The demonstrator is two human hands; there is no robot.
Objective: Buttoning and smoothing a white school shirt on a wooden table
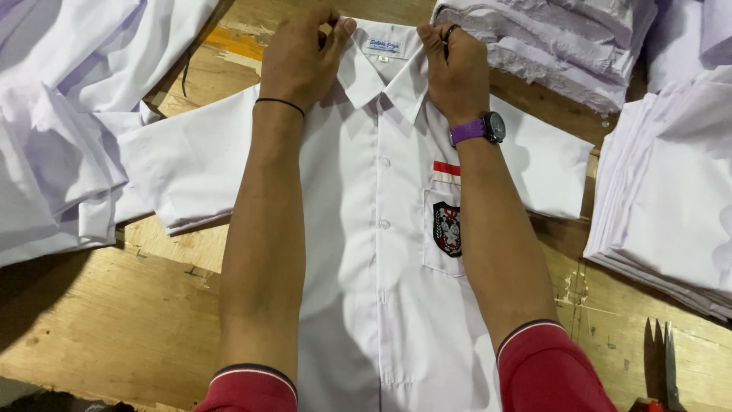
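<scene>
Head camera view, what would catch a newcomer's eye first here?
A white short-sleeved shirt lies buttoned, front up, on the wooden table, with both hands at its collar: the left hand and the right hand, which wears a purple-strapped watch. Stacks of white shirts lie around it.

Both forearms reach straight out, side by side and apart, from red sleeves at the near edge. The left hand [301,57] lies knuckles up at the far end, fingers curled, thumb pointing right. The right hand [456,65] matches it, fingers bent under, apparently pinching; its wrist wears a purple-strapped watch.
</scene>
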